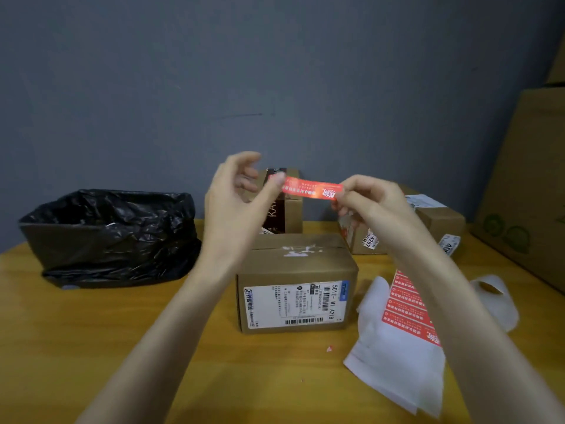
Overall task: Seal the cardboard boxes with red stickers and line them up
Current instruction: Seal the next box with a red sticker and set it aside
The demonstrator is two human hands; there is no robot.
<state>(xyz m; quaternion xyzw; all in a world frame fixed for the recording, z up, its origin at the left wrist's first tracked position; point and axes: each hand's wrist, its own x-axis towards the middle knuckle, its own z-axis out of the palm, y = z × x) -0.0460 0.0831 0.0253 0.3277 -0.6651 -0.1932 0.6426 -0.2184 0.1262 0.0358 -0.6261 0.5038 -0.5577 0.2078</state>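
A red sticker [310, 188] is stretched flat in the air between my hands, above the table. My left hand [235, 203] pinches its left end with thumb and forefinger; my right hand [370, 203] pinches its right end. Below them sits a closed cardboard box [293, 264] with a white shipping label on its front and torn tape marks on its top. Behind it stands a taller box [290, 206] with a dark brown band. A third box [440, 221] lies at the back right, partly hidden by my right hand.
A bin lined with a black bag [110, 237] stands at the left on the wooden table [91, 332]. A white backing sheet with several red stickers [406, 304] lies at the right, over loose white sheets. A large carton [526, 185] leans at the far right.
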